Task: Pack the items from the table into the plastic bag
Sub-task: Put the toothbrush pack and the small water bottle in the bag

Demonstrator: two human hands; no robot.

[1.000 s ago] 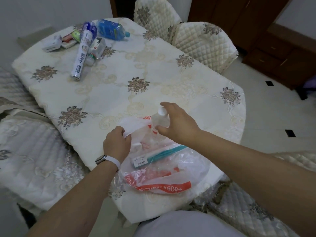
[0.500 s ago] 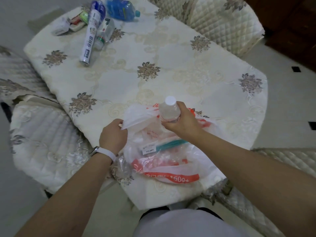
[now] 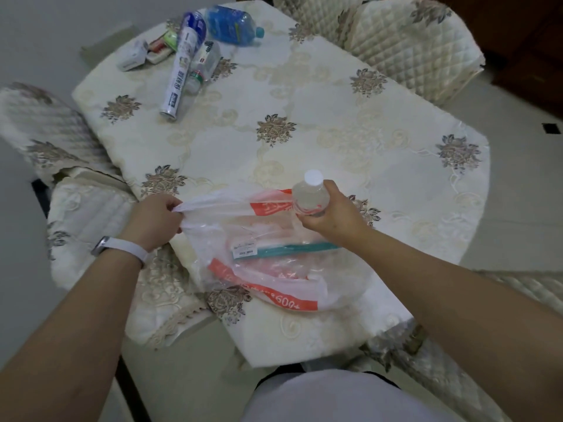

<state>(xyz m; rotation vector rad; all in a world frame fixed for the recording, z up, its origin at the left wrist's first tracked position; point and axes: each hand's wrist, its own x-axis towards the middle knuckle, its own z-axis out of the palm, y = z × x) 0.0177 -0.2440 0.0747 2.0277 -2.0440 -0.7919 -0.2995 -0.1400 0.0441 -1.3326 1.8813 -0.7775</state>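
Plastic bag [image 3: 274, 269] lies at the desk's [image 3: 335, 117] near edge, its rim pinched tight in the left hand [image 3: 155, 217]. Right hand [image 3: 332, 216] wraps a small clear bottle [image 3: 309, 193] above the bag's mouth; other items [image 3: 189, 53] sit far back.

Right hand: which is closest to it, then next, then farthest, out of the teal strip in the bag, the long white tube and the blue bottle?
From the right hand in the head view:
1. Teal strip, inside the plastic bag, just below the hand.
2. Long white tube, far left of the table.
3. Blue bottle, at the table's far edge.
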